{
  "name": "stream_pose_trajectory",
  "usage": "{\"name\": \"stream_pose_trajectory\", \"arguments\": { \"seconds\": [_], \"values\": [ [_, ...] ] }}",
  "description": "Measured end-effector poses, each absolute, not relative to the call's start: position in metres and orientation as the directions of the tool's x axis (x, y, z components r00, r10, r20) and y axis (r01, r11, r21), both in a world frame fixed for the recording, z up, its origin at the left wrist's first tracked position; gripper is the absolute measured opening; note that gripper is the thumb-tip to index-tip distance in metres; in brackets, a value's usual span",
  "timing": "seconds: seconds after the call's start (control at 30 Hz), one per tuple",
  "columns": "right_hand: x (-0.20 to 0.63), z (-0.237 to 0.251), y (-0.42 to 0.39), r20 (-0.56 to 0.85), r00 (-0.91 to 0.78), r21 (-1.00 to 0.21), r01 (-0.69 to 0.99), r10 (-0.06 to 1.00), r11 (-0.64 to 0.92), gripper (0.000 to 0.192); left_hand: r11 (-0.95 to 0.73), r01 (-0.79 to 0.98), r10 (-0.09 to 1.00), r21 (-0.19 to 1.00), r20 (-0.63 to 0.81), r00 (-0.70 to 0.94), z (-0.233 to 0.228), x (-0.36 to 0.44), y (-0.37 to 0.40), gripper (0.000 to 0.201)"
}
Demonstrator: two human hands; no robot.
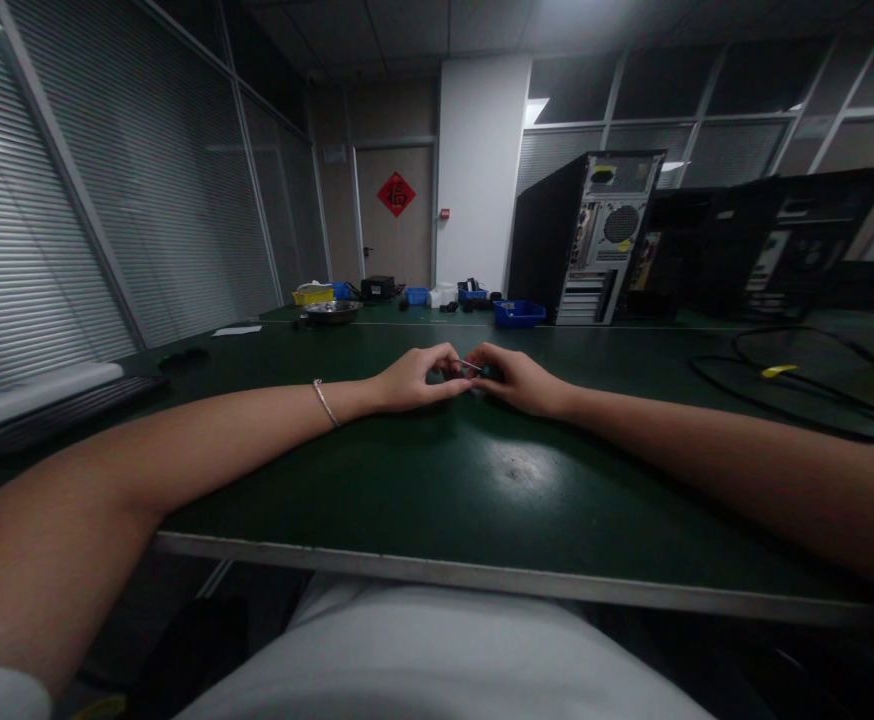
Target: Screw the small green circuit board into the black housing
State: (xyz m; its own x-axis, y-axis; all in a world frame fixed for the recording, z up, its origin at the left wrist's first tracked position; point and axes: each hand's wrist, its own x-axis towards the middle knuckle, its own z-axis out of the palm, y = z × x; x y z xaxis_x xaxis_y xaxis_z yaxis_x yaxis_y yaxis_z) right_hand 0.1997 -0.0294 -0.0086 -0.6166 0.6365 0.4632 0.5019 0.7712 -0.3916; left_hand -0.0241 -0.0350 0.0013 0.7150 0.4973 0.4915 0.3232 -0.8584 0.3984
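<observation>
Both hands meet just above the green tabletop (377, 490), near the middle of the view. My left hand (416, 378) has its thumb and fingers curled toward the right hand, pinched at the tips. My right hand (518, 380) is curled the same way from the other side. Between the fingertips shows a small thin, light-coloured piece (470, 365), like a short pin or wire; its kind is too small to tell. Fingers hide most of whatever is held. A silvery bracelet (325, 402) circles the left wrist.
Far back stand a blue bin (519, 314), a metal bowl (332, 312), a yellow basket (312, 295) and a black computer tower (594, 240). Black cables (804, 380) lie at right. A keyboard (62, 412) sits at left. The table's front edge (437, 572) is near my body.
</observation>
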Motion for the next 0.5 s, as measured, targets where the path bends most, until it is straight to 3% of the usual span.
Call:
{"name": "stream_pose_trajectory", "arguments": {
  "seconds": [0.5],
  "values": [
    [0.1992,-0.0054,-0.0294,0.501,-0.496,-0.371,0.617,0.71,0.693,0.021,-0.634,0.205,0.661,0.746,0.384,0.644,-0.0047,-0.0212,-0.0288,0.034]
  ]
}}
